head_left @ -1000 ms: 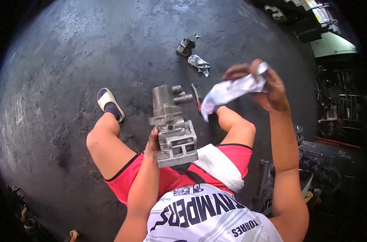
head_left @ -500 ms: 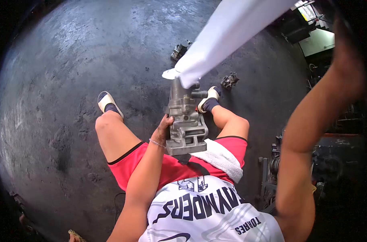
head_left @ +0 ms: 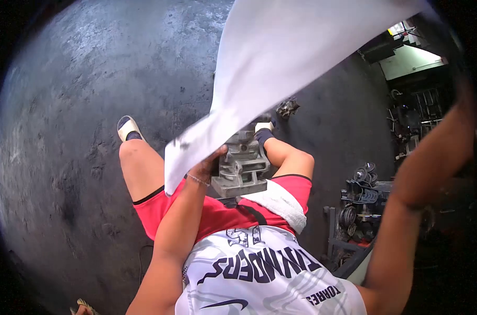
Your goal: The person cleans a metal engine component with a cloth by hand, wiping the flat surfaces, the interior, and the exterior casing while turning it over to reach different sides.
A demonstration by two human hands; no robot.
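Head view: grey cast-metal housing on the lap, white cloth sweeping overhead.
Left hand (head_left: 206, 169) grips the grey cast-metal housing (head_left: 242, 169), fingers curled round its left side, resting it on red shorts (head_left: 223, 218) beside a folded white towel (head_left: 279, 203). A large white cloth (head_left: 280, 58) hangs over its top; the raised right hand (head_left: 462, 97) is too blurred to tell its grip. Beyond lie dark concrete floor (head_left: 76, 105) and cluttered metal racks (head_left: 362, 191).

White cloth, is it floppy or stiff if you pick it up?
Probably floppy: the white cloth drapes and bends, with one corner hanging down by the left hand. Likely light for its size too, since it spreads wide in the air and looks thin.
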